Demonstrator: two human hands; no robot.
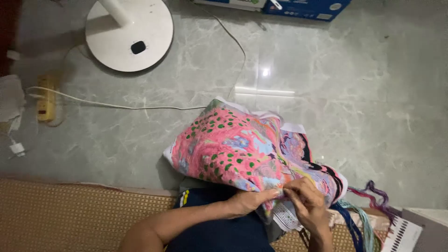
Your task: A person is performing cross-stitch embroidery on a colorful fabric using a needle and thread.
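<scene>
The embroidery cloth (233,149), mostly pink with green dots and patches of blue and purple, lies bunched over the person's lap, hanging out above the grey marble floor (326,84). Both hands meet at its near edge: the left hand (249,200) pinches a fold of the cloth between thumb and fingers, and the right hand (305,203) is curled just beside it, fingertips pressed to the same spot; whether it holds a needle is too small to tell. A bundle of coloured threads (366,210) trails off to the right of the right hand, near a printed colour chart (403,235) in the lower right corner. A woven mat (70,214) covers the near edge of the floor. At the far left stand a white round fan base (128,35), its white cable (116,105) and a yellow power strip (45,98). A blue box (305,8) sits at the far edge
</scene>
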